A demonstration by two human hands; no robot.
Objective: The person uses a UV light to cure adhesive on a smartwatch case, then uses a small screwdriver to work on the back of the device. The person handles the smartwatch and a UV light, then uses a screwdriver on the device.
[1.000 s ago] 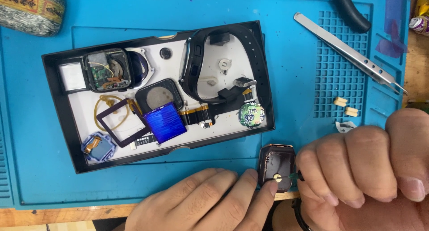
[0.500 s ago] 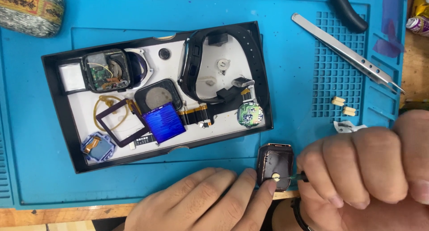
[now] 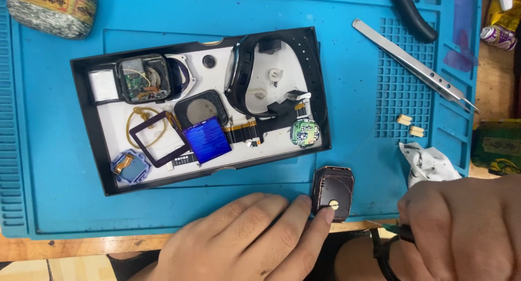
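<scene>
Here, watch case (image 3: 332, 192) touching left hand (image 3: 244, 240) fingers, pressed together, right hand (image 3: 467, 226) curled beside.

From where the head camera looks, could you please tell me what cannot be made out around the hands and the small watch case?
- Right hand: closed over a dark tool; the fist hides its tip and the bottom edge cuts off the wrist.
- Small watch case: its near corner is covered by a fingertip of the left hand.
- Black-handled tool: cut off by the top edge.
- Round green board in the black tray: parts too small to tell.
</scene>
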